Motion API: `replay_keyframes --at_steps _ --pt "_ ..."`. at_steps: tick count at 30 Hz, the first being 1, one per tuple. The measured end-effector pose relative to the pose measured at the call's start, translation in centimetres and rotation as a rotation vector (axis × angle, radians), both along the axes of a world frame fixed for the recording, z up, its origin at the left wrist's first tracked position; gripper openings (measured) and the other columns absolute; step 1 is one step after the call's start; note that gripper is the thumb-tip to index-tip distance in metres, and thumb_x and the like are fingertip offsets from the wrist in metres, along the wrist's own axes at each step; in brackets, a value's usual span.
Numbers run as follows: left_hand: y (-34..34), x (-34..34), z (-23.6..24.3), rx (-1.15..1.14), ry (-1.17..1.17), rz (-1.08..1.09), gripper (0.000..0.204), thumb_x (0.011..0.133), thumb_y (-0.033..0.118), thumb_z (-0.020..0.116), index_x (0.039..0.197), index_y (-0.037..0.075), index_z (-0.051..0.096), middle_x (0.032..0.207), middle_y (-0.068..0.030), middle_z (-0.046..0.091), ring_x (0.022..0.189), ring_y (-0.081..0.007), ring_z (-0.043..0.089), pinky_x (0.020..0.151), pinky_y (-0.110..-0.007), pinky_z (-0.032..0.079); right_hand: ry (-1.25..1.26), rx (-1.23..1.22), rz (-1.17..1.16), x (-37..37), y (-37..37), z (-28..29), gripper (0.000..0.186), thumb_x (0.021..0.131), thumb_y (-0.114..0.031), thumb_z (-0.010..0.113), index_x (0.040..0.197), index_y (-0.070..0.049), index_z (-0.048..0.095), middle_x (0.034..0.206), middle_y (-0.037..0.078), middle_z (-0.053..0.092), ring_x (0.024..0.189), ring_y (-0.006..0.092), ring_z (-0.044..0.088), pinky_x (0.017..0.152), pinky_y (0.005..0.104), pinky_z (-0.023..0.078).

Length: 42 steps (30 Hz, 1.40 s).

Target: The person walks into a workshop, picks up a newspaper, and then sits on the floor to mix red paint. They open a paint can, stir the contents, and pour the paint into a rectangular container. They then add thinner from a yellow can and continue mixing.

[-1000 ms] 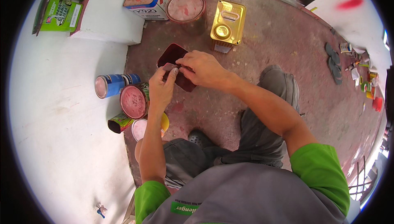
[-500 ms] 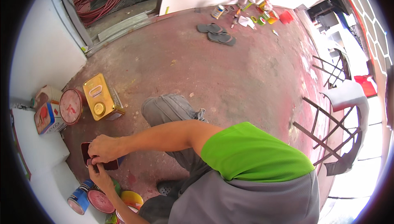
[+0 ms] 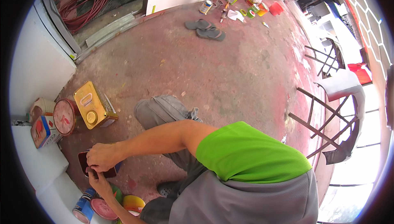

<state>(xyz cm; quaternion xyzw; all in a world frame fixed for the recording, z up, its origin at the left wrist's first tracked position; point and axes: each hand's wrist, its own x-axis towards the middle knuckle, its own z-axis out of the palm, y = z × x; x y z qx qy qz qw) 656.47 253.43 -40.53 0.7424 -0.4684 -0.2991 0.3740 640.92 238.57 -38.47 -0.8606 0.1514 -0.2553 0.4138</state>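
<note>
My right hand [image 3: 102, 156], at the end of the arm in the green sleeve, is closed in a pinch. Just below it, my left hand [image 3: 99, 182] reaches up with its fingertips pressed close to the right one's. Between the fingers shows a small pinkish piece, too small to make out. Both hands are over the opening of a squarish container [image 3: 110, 173] with a dark red inside and a bit of blue on its outer side. The hands partly hide this container.
A gold rectangular tin [image 3: 85, 97], a round red-stained can [image 3: 65, 119] and a boxy tin [image 3: 43, 131] stand beyond my hands. Nearer are a blue can [image 3: 84, 207] and a yellow can [image 3: 133, 203]. Grey flip-flops [image 3: 209, 34] lie on the red-stained floor. Dark metal stands [image 3: 320, 117] hold a curved panel at right.
The view has shifted slightly, so the floor and its objects sit differently in the picture. My hands remain together over the container, with the fingers still pinched.
</note>
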Motion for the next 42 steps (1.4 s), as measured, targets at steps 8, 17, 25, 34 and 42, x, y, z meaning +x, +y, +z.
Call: replay_keyframes --at_steps 8,17,25,34,42 --pt "-1.8 -1.5 2.6 -0.038 -0.193 0.048 0.025 0.105 0.018 0.067 0.113 -0.005 0.070 0.098 -0.0137 0.072 0.088 -0.0193 0.063 0.081 -0.036 0.052 -0.081 -0.213 -0.087 -1.3 -3.4 0.4 0.013 0.084 -0.025 0.071 0.087 -0.012 0.073 0.091 0.010 0.073 0.089 0.0293 0.072 0.071 0.0427 0.060" --pt "-1.2 -2.1 4.4 0.120 -0.326 0.249 0.025 0.102 0.025 0.068 0.118 0.008 0.076 0.097 -0.0153 0.075 0.085 -0.0246 0.068 0.079 -0.037 0.053 0.436 0.069 0.094 -5.2 -6.2 5.2 0.042 0.087 -0.042 0.079 0.106 -0.005 0.079 0.098 0.015 0.077 0.087 0.0321 0.075 0.077 0.0431 0.059" --pt "-1.1 -1.9 2.6 0.021 -0.682 0.083 0.025 0.097 0.026 0.069 0.113 0.010 0.080 0.093 -0.0073 0.074 0.100 -0.0281 0.061 0.091 -0.042 0.044 1.314 -0.107 0.288 -9.6 -5.4 -2.6 0.072 0.080 -0.065 0.080 0.115 -0.002 0.074 0.115 0.016 0.074 0.109 0.0316 0.072 0.095 0.0466 0.054" --pt "-1.9 -3.0 2.9 0.137 -0.648 -0.029 0.021 0.095 0.027 0.070 0.101 0.011 0.082 0.092 -0.0033 0.075 0.102 -0.0254 0.057 0.092 -0.043 0.038 1.485 0.026 -0.176 -11.5 -3.8 -12.5 0.137 0.077 -0.078 0.076 0.171 -0.008 0.005 0.178 0.017 0.007 0.163 0.0412 0.007 0.126 0.0647 0.018" --pt "-1.1 -1.9 3.0 0.034 -0.804 0.049 0.025 0.094 0.034 0.074 0.104 0.013 0.083 0.104 -0.0031 0.067 0.109 -0.0271 0.055 0.095 -0.044 0.038 1.391 0.188 -0.463 -9.4 -1.1 -14.0 0.164 0.056 -0.079 0.089 0.170 -0.011 -0.008 0.175 0.026 -0.011 0.161 0.0466 -0.013 0.126 0.0682 0.005"
